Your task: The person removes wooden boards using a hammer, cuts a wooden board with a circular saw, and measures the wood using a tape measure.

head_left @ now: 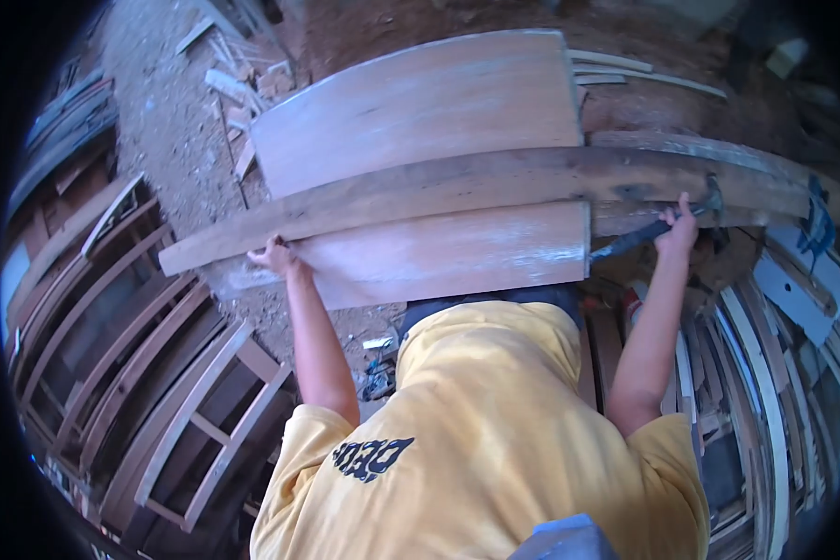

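A long wooden plank (pixel 420 187) lies across a wide pale board (pixel 420 103) in front of my body. My left hand (pixel 276 257) is closed on the plank's lower edge near its left end. On the right, my right hand (pixel 679 227) is wrapped round the dark handle of a hammer (pixel 637 241), close to the plank's lower edge. The hammer's metal head (pixel 715 198) shows over the plank, just right of my fingers. The pale board reaches out on both long sides of the plank.
Slatted wooden frames (pixel 217 425) are stacked at the left. Many wood strips (pixel 765 392) stand at the right, below a white piece (pixel 793 297). Wood scraps (pixel 233 89) lie on the dirt ground at the upper left. A blue object (pixel 818 224) hangs by the plank's right end.
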Available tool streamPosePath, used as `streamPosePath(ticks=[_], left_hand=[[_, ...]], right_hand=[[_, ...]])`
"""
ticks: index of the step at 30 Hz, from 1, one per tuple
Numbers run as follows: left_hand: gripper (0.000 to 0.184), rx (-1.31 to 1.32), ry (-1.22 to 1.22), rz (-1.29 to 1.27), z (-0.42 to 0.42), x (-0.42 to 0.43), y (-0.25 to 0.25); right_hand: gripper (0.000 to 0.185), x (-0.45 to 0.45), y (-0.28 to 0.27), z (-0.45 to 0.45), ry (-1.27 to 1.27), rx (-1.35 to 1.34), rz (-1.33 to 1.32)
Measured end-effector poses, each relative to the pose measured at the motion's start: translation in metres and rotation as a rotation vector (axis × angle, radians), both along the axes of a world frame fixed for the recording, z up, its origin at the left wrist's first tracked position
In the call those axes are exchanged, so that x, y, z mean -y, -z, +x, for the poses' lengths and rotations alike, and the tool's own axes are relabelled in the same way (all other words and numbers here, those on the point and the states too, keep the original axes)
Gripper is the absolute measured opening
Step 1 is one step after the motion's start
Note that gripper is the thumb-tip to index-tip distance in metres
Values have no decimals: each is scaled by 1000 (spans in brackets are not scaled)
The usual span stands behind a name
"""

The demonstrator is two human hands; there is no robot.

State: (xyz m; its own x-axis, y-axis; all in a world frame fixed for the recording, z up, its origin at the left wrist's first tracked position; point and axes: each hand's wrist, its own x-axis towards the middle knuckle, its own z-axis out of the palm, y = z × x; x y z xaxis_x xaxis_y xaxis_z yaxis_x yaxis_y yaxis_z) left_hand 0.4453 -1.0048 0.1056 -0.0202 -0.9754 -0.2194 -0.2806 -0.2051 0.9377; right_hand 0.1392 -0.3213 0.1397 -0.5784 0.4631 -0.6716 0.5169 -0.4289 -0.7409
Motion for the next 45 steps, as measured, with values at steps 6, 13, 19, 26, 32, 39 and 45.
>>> streamPosePath(ticks=[6, 13, 19, 26, 32, 39, 45], left_hand=[[89, 285, -280, 140, -54, -51, -62], [90, 455, -97, -6, 3, -27, -4], [92, 512, -29, -58, -4, -39, -16], [96, 84, 92, 20, 12, -36, -18], [96, 344, 131, -66, 17, -30, -9], [95, -25, 186, 2, 22, -23, -6], [96, 25, 200, 1, 28, -20, -3]], right_hand=[[25, -27, 4, -1, -56, 35, 35], [32, -30, 8, -14, -208, 96, -160], [18, -36, 22, -10, -256, 58, -99], [13, -47, 26, -6, -282, 15, -94], [16, -62, 50, -9, -287, 62, -158], [15, -19, 9, -7, -340, -14, -95], [16, -13, 4, -6, -324, -32, -96]])
